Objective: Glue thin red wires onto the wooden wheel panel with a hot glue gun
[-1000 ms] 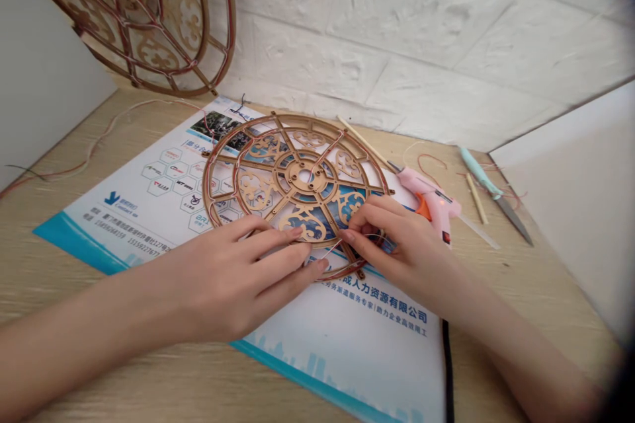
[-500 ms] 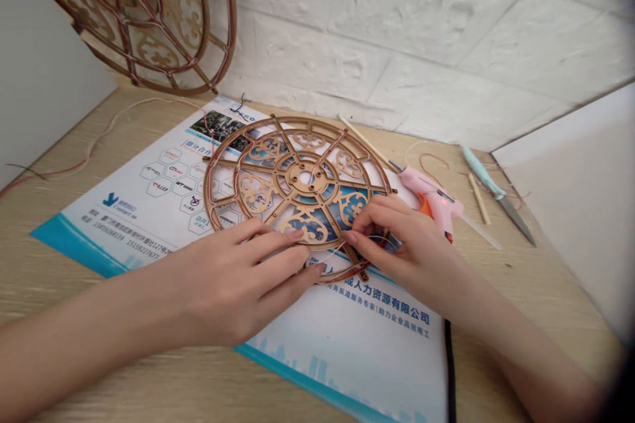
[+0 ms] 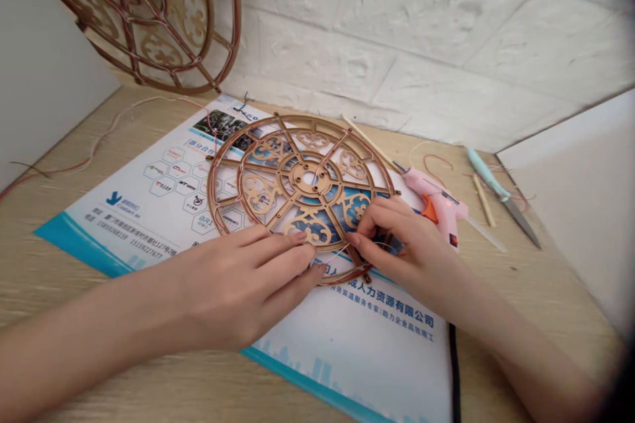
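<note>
A round gold openwork frame (image 3: 325, 186) with thin red and white wires along its rings lies on a printed sheet (image 3: 342, 350). Across the frame's near left edge rests my left hand (image 3: 248, 277), its fingers bent and close together at the inner ring; what its fingertips hold, if anything, is hidden. My right hand (image 3: 397, 234) is at the near right part of the frame, thumb and index finger pinched on a thin white wire (image 3: 338, 254). That wire runs between the two hands, and a loop of it shows beside the right fingers.
A second gold frame (image 3: 196, 76) leans upright at the back left. Right of the round frame lie a pink glue gun (image 3: 436, 195), a wooden stick (image 3: 483, 200), and a knife (image 3: 520, 221) with a teal handle (image 3: 486, 172). Loose wires trail at the left.
The whole view has shifted slightly, so things appear a little further right. Both hands keep nearly the same place on the frame, with the right hand still pinching the wire.
</note>
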### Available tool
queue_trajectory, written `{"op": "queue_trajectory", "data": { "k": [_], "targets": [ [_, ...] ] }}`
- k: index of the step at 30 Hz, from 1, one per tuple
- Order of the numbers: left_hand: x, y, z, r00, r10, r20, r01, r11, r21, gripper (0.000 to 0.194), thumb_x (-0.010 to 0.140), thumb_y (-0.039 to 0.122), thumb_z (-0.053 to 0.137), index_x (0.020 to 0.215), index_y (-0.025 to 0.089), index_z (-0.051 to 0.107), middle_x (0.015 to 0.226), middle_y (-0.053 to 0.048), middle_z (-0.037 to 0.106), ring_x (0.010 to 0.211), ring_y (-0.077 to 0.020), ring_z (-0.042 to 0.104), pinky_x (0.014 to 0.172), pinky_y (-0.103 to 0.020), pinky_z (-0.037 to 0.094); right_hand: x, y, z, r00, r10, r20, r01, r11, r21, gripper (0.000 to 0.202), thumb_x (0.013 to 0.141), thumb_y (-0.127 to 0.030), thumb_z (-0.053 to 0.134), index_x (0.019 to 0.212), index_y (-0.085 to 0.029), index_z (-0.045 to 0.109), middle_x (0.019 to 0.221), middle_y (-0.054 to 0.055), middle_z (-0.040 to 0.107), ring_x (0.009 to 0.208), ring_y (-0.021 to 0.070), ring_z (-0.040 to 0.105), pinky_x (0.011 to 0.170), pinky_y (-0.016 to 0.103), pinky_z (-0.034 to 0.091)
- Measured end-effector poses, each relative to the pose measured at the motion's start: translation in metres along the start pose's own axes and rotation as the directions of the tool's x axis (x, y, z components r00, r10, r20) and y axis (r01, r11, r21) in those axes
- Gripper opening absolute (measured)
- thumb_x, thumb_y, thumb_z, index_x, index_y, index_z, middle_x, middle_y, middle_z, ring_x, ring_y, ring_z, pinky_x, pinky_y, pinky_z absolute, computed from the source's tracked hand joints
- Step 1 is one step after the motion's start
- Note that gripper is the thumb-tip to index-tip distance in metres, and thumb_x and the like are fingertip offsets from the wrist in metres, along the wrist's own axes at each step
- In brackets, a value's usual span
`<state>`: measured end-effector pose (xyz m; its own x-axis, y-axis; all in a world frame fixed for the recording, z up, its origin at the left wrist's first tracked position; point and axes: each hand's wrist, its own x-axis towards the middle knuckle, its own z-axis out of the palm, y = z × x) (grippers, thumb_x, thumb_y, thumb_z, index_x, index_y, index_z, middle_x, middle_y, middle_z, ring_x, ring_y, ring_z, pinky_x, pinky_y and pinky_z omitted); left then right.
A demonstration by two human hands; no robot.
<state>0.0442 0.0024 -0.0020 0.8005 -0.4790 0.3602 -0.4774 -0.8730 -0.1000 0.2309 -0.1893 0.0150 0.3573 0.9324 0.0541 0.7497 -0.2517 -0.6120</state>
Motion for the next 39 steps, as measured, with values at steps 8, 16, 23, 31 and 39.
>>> {"op": "queue_trajectory", "data": {
  "k": [8, 16, 23, 31, 39],
  "targets": [
    [0.0, 0.0, 0.002, 1.0, 0.005, -0.015, -0.005, 1.0, 0.0, 0.045, 0.107, 0.008, 0.028, 0.125, 0.013, 0.069, 0.112, -0.006, 0.075, 0.109, -0.0233, 0.071, 0.094, -0.039, 0.052, 0.0, 0.002, 0.001, 1.0, 0.022, 0.019, -0.022, 1.0, 0.003, 0.027, 0.098, -0.02, 0.055, 0.071, -0.022, 0.053, 0.075, 0.003, 0.061, 0.078, 0.022, 0.054, 0.071, 0.037, 0.039],
    [0.002, 0.0, 0.0, 1.0, 0.003, -0.022, -0.003, 1.0, -0.005, 0.047, 0.109, 0.009, 0.025, 0.121, 0.013, 0.07, 0.107, -0.005, 0.076, 0.105, -0.0227, 0.072, 0.088, -0.038, 0.053, 0.001, 0.004, -0.001, 0.998, 0.027, 0.051, -0.027, 1.0, -0.011, 0.027, 0.1, -0.019, 0.056, 0.073, -0.021, 0.056, 0.078, 0.003, 0.061, 0.078, 0.022, 0.054, 0.073, 0.037, 0.04],
    [0.004, -0.005, 0.001, 0.999, -0.031, -0.04, 0.031, 0.999, -0.009, 0.045, 0.11, 0.009, 0.026, 0.123, 0.014, 0.068, 0.115, -0.006, 0.076, 0.105, -0.0193, 0.07, 0.094, -0.033, 0.053, 0.0, 0.007, -0.004, 0.998, 0.003, 0.057, -0.003, 1.0, -0.006, 0.025, 0.1, -0.019, 0.058, 0.075, -0.021, 0.057, 0.078, 0.002, 0.062, 0.076, 0.02, 0.055, 0.07, 0.034, 0.041],
    [0.009, -0.009, -0.003, 0.999, 0.05, 0.017, -0.051, 0.998, 0.042, 0.047, 0.108, 0.006, 0.025, 0.124, 0.012, 0.069, 0.124, -0.009, 0.075, 0.106, -0.0212, 0.072, 0.09, -0.035, 0.057, 0.001, 0.012, 0.0, 0.998, -0.014, 0.054, 0.012, 0.999, 0.031, 0.025, 0.1, -0.019, 0.058, 0.075, -0.02, 0.056, 0.079, 0.002, 0.059, 0.079, 0.0193, 0.053, 0.073, 0.034, 0.04],
    [0.02, -0.007, -0.007, 0.997, 0.036, 0.065, -0.04, 0.997, 0.065, 0.042, 0.107, 0.008, 0.031, 0.12, 0.013, 0.071, 0.109, -0.006, 0.078, 0.092, -0.0227, 0.072, 0.081, -0.038, 0.058, -0.003, 0.011, 0.0, 0.996, -0.087, -0.029, 0.085, 0.994, -0.07, 0.022, 0.099, -0.017, 0.062, 0.078, -0.019, 0.061, 0.092, 0.005, 0.062, 0.092, 0.023, 0.052, 0.086, 0.039, 0.039]
  ]
}}
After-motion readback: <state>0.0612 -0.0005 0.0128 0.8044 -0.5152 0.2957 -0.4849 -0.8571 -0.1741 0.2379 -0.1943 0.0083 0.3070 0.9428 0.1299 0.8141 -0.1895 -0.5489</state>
